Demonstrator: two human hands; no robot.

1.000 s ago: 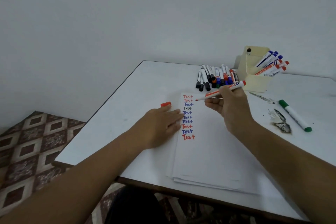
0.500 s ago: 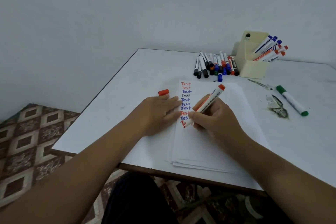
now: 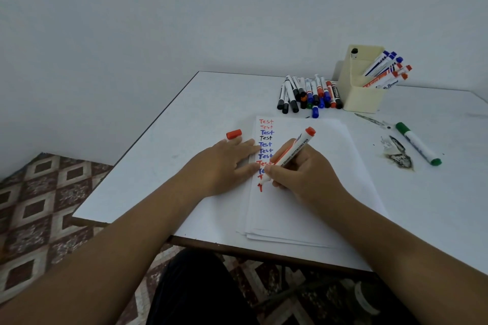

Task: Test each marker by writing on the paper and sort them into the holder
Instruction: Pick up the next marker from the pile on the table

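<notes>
Writing another red "Test" low on the paper (image 3: 311, 200), the right hand (image 3: 303, 174) pinches the red marker (image 3: 287, 155) (cap (image 3: 234, 134) lying just left). The left hand (image 3: 224, 163) presses flat. Next: recap it, then reach far right to the holder (image 3: 363, 97).

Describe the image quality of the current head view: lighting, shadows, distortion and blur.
Head view: dim, even lighting with a bluish cast and no glare; only soft shadows under the left hand and right hand. Wide-angle distortion splays the table edges and stretches both forearms. The focus is fair: the lettering on the red marker is readable.
</notes>
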